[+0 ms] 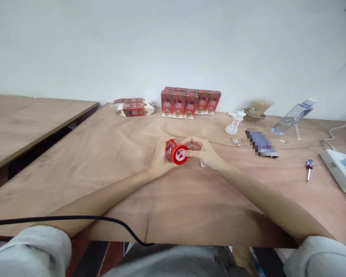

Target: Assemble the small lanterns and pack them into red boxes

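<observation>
A small red lantern (169,150) lies tilted in my left hand (160,158), whose fingers wrap round its clear body. Its round base, a red ring around a white disc (178,157), faces me. At that base, my right hand (201,152) has thumb and fingers closed together, with the tips touching the middle of the disc. Whatever sits between those fingertips is too small to make out. A thin chain with a small metal piece (202,164) lies on the table just below my right hand.
Several red printed boxes (178,104) stand by the wall, with flattened cartons (134,107) to their left. Rightward are a white lantern (235,122), a phone (261,143), a drink cup (258,108), a water bottle (294,115), a screwdriver (309,169) and a white tray (338,169). A black cable (103,218) crosses in front.
</observation>
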Motion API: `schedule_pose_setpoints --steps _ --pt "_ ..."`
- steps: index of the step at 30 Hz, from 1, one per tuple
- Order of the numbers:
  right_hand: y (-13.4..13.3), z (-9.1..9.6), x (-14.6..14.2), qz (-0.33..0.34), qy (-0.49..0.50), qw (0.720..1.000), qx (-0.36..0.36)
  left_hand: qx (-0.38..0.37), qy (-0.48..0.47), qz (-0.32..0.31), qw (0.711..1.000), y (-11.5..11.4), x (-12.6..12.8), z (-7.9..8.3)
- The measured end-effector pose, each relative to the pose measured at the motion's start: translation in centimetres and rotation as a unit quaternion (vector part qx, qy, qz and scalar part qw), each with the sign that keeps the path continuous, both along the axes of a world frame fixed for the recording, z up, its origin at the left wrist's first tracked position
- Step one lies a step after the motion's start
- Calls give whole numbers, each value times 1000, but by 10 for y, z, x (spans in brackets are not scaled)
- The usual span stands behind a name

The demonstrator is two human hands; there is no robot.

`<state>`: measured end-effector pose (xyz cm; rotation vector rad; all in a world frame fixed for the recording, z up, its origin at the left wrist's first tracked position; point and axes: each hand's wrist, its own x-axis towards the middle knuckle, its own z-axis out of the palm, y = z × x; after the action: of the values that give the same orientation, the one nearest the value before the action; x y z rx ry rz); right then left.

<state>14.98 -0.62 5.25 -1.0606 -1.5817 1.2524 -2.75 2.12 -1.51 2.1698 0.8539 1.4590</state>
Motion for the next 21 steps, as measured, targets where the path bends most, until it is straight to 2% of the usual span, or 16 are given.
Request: schedule_pose_setpoints --steps 5,8,11,14,16,21 --pt "4 -3 2 9 5 1000 4 -41 -29 2 999 1 1 -3" --pt "4 2 19 12 -60 996 69 -82 -66 -4 994 1 3 -2" --pt "1 5 44 4 -246 959 139 -105 -91 8 990 0 5 2" --pt "-4 1 66 15 -406 903 142 -114 -94 4 989 -2 6 5" --pt "-6 -6 73 21 -436 890 131 -111 -84 2 990 -3 6 5" --pt "-7 -26 74 22 -427 895 130 -94 -72 -8 993 -3 5 4"
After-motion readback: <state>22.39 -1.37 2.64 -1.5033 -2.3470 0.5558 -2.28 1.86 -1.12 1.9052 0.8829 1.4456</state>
